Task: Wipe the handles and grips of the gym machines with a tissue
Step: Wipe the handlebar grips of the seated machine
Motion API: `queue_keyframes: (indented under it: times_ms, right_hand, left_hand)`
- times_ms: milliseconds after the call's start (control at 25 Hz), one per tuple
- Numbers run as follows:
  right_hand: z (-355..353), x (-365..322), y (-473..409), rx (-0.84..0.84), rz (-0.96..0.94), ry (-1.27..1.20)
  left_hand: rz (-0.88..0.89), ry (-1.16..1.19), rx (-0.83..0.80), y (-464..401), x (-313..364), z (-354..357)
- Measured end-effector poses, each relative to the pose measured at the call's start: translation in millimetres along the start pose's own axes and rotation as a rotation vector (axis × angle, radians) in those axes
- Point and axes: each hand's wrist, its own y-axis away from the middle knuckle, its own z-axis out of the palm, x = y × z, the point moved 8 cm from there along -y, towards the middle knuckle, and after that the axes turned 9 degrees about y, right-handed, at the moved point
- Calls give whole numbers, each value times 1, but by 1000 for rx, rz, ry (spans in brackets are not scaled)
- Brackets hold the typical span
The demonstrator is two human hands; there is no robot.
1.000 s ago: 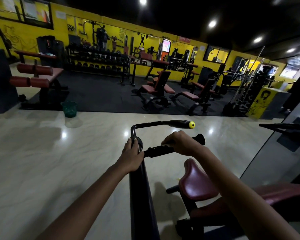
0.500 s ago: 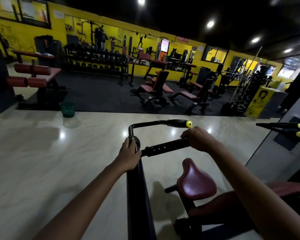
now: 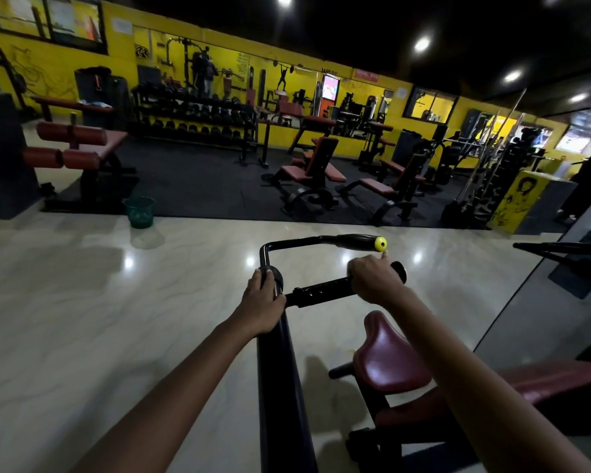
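open floor left of frame bar, upper handle just above lower grip, seat below right

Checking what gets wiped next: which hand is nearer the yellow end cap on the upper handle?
Right. The right hand grips the lower black grip just below the yellow end cap. The left hand holds the machine's upright, farther off to the left.

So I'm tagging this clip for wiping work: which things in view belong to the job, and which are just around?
Job:
- right hand, curled round the lower black grip
- left hand, holding the machine's upright post
- upper grip with yellow cap

Just around:
- maroon seat
- green bin
- dumbbell rack
- benches
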Motion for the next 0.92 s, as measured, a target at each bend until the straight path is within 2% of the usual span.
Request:
queue_keyframes:
  times_ms: [200,320,440,520,600,720,920]
  right_hand:
    - [3,-80,-15,-103,-139,-138]
    - [6,-95,-17,-91,-159,-264]
    - [-7,-91,-3,142,-233,-467]
    - [-13,-91,17,349,-349,-445]
    - [-14,-89,33,483,-384,-367]
    - [-15,-88,46,560,-387,-339]
    - [-4,-84,53,548,-444,-251]
  left_hand:
    - [-2,-15,-8,0,-1,0]
    - [-4,-20,-18,-1,-1,1]
    - [-1,-26,-17,-2,-1,1]
    - [-1,-33,-17,-1,-1,1]
    - [-6,-41,-12,0,-1,1]
    - [-2,-44,-7,1,-1,1]
    - [-13,-19,-2,3,1,-1]
